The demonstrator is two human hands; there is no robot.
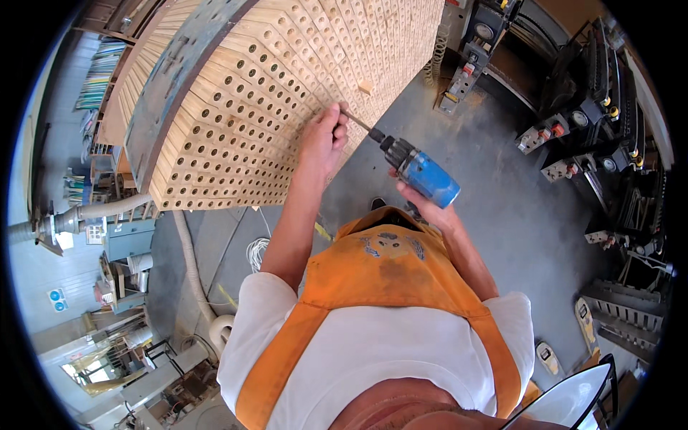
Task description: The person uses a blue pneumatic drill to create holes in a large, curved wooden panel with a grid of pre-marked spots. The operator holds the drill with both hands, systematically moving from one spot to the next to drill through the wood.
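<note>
A large stack of pale wooden pieces (287,115) stands ahead of me, its near face covered with rows of round holes. Many holes toward the left and bottom hold dark-centred metal inserts (240,84); those farther right look bare. My right hand (428,208) grips a blue cordless driver (430,179), its long bit (358,120) pointing left at the stack. At the tip of that bit, the fingers of my left hand (326,136) are pinched together against the holed face. Whatever they hold is too small to make out. A small wooden block (365,87) sits on the face beyond.
A dark metal plate (179,79) runs along the stack's left side. Machinery with gauges and valves (552,136) lines the right. A hose (188,251) and a coil of white cable (256,252) lie on the grey floor at left. Shelves (93,143) stand far left.
</note>
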